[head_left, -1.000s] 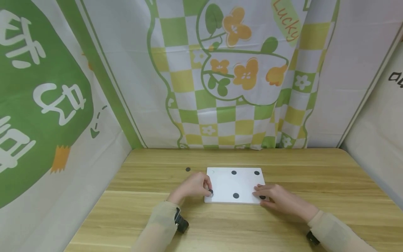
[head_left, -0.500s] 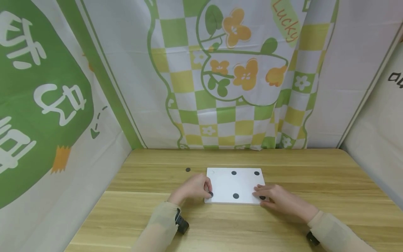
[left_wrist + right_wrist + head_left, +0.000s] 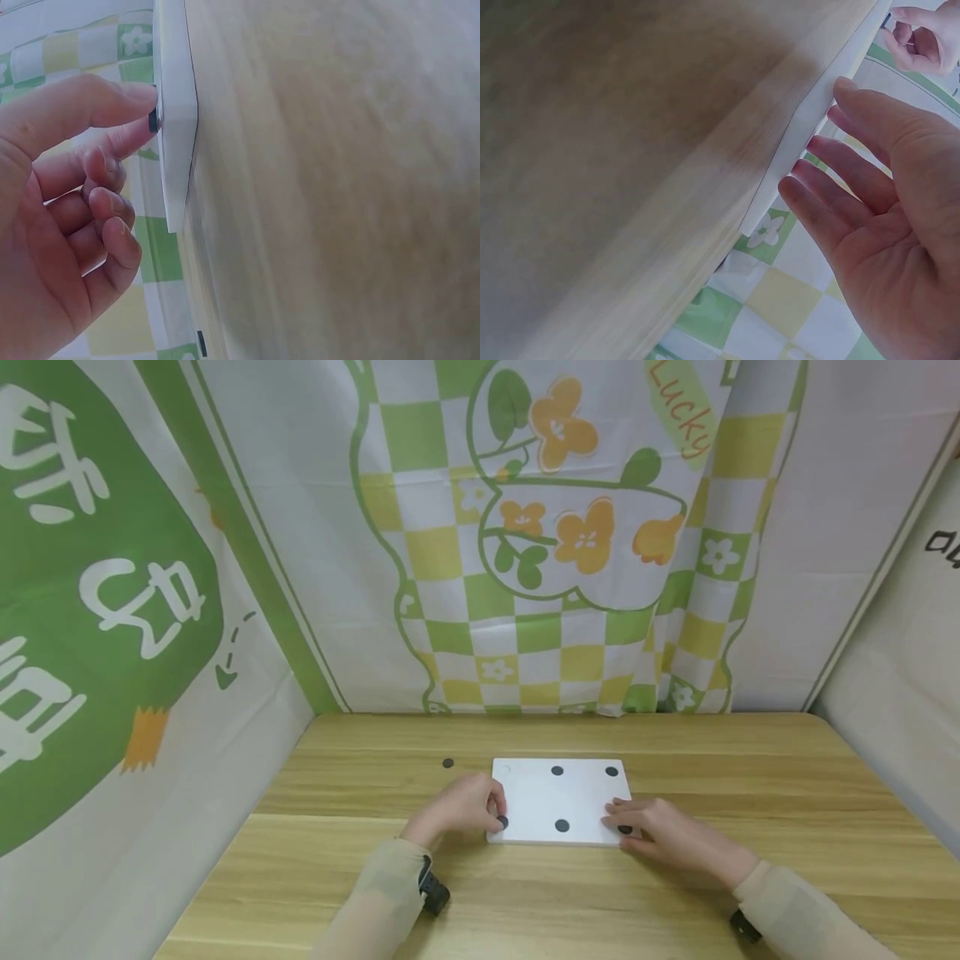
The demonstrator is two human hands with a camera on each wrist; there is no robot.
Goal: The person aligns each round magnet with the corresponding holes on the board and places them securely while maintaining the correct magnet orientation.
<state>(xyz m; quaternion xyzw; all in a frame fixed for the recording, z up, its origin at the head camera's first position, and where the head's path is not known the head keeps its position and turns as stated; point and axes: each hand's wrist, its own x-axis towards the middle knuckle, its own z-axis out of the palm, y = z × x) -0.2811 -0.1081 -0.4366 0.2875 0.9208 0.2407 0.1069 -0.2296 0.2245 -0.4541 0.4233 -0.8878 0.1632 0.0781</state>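
Observation:
A white rectangular board (image 3: 531, 802) lies on the table, bearing several round black discs. At its near left corner my left hand (image 3: 462, 804) pinches one black disc (image 3: 154, 120) between thumb and index finger, against the board's face; the other fingers are loosely curled. My right hand (image 3: 663, 831) rests on the board's right edge with fingers extended, partly covering the near right disc (image 3: 625, 830). Other discs sit at the far middle (image 3: 557, 771), far right (image 3: 612, 772) and near middle (image 3: 562, 826). The far left corner shows a faint round recess (image 3: 506, 770).
One loose black disc (image 3: 447, 763) lies on the wooden table (image 3: 555, 902), left of the board. A patterned curtain (image 3: 540, 635) hangs behind the table's far edge. Each wrist wears a black strapped device, the left one (image 3: 433, 892) just above the tabletop.
The disc in my left hand has gone down slightly towards the near edge and now looks flatter on the board. My right hand has stayed in place.

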